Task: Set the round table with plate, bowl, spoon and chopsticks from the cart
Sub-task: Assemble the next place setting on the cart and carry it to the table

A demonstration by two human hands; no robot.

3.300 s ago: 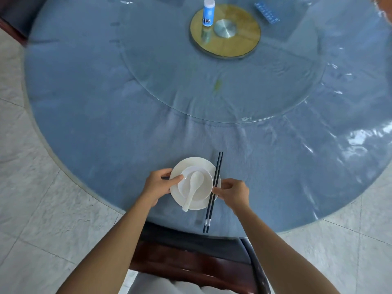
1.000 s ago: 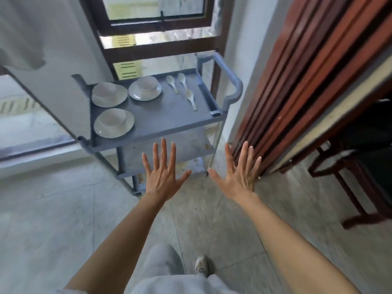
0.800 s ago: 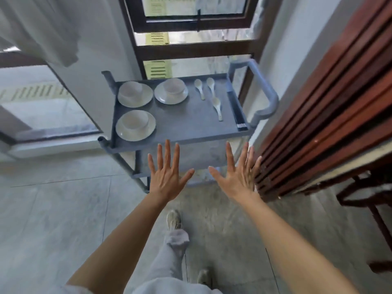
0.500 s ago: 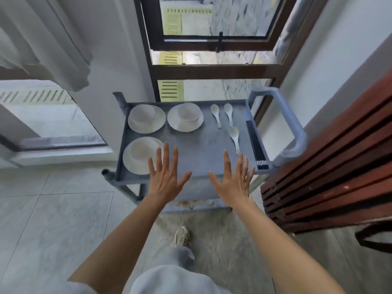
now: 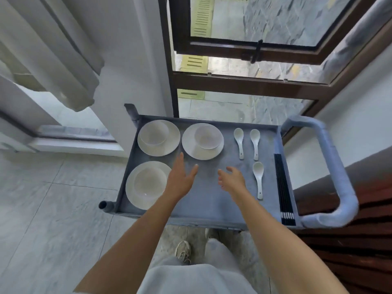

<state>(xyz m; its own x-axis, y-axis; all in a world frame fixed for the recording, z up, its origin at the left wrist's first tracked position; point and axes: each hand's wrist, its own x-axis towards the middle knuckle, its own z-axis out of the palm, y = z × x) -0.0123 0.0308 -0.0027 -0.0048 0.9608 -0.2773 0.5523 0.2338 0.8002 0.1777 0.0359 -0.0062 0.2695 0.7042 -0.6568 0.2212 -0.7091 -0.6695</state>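
Observation:
A grey cart (image 5: pixel 212 204) stands right in front of me. Its top tray carries three white plates, each with a white bowl on it: near left plate (image 5: pixel 131 194) with bowl (image 5: pixel 149 183), far left plate (image 5: pixel 172 143), far middle plate (image 5: pixel 191 148) with bowl (image 5: pixel 207 136). Three white spoons lie to the right, the nearest spoon (image 5: pixel 259 179) beside my right hand. Several black chopsticks (image 5: pixel 283 187) lie along the tray's right edge. My left hand (image 5: pixel 182 179) and right hand (image 5: pixel 232 180) hover over the tray's bare middle, fingers apart, holding nothing.
The cart's padded handle (image 5: pixel 337 172) curves out on the right. A dark wooden panel (image 5: pixel 350 251) is close on the right. A window frame (image 5: pixel 244 81) and a white curtain (image 5: pixel 53 60) are behind the cart. Pale floor tiles (image 5: pixel 53 219) spread to the left.
I turned from the round table, where one place setting lies, and walked up to the cart. Both empty hands have moved forward over its top tray.

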